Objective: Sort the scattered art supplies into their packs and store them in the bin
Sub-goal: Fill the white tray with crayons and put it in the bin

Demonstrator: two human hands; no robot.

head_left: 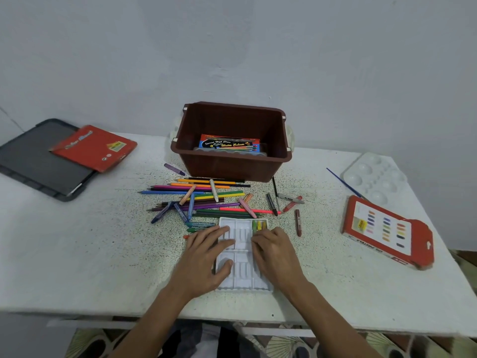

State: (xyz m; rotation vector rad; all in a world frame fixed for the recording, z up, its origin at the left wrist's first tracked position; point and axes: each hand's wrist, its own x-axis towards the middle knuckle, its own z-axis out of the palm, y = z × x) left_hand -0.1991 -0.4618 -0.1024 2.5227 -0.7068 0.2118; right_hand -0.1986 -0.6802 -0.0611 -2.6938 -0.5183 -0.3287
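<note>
A white plastic pastel tray (242,267) lies at the table's near middle. My left hand (209,254) rests flat on its left side, fingers spread. My right hand (273,251) lies on its right side, fingertips by the yellow and green pastels (259,224) in the far right slot; whether it grips one is hidden. Behind the tray is a loose pile of coloured pencils (201,195) and crayons. The brown bin (232,140) stands beyond, holding a water colour pack (229,144). A red oil pastels box (384,228) lies at right.
A white paint palette (374,177) and a thin blue brush (343,183) sit at the far right. A dark tray (33,161) with a red pencil pack (95,148) on it is at far left. Markers (290,198) and a brown crayon (298,223) lie right of the pile.
</note>
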